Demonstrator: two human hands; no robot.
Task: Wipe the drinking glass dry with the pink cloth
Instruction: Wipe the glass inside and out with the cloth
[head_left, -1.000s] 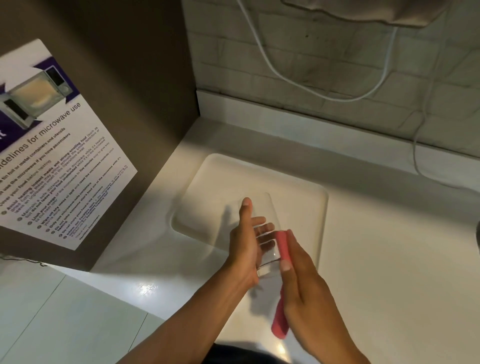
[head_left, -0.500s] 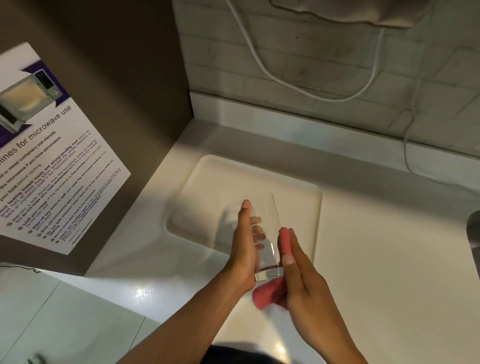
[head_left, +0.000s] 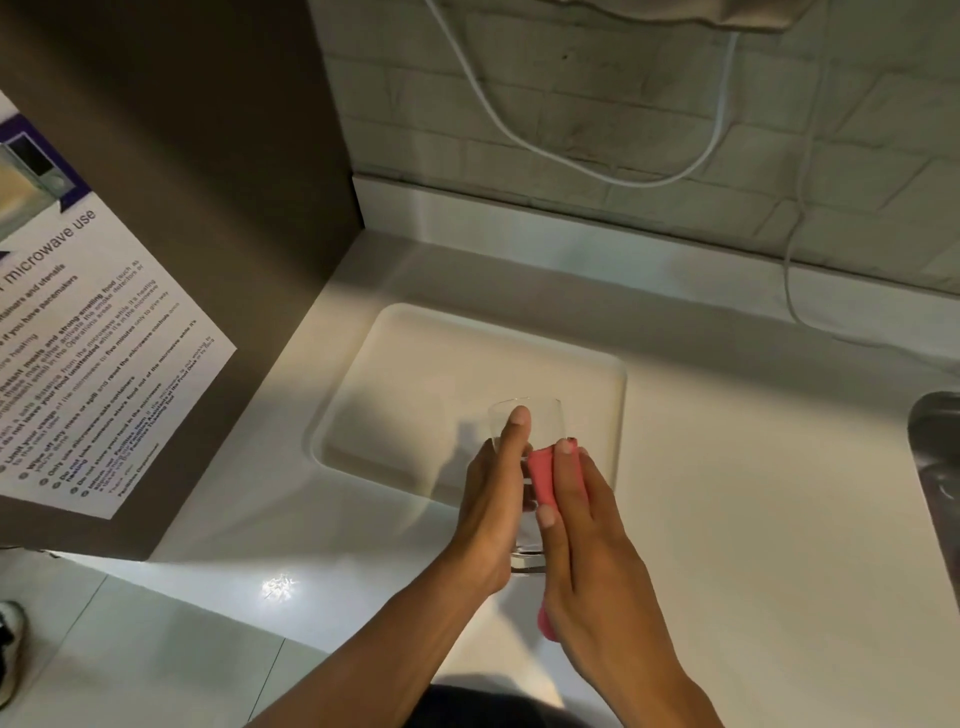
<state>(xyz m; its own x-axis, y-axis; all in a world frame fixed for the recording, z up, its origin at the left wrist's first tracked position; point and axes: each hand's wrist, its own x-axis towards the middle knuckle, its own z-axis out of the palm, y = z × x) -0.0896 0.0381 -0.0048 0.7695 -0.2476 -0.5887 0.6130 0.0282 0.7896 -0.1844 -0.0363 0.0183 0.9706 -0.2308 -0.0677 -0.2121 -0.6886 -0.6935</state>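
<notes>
A clear drinking glass (head_left: 543, 423) is held above the near edge of a white tray, its open rim pointing away from me and its thick base towards me. My left hand (head_left: 493, 509) grips its left side, thumb up near the rim. My right hand (head_left: 582, 540) presses the pink cloth (head_left: 543, 475) flat against the glass's right side. Most of the cloth is hidden under my right palm; a small pink end shows below it.
The white tray (head_left: 415, 374) lies on the pale counter (head_left: 753, 493) near a brown cabinet side bearing a microwave-use poster (head_left: 98, 364). White cables (head_left: 571, 161) hang on the tiled wall. A dark metal object (head_left: 935, 447) sits at the right edge.
My right hand has slid the pink cloth up along the glass towards the rim. The loose end that hung below the glass is now mostly under my palm.
</notes>
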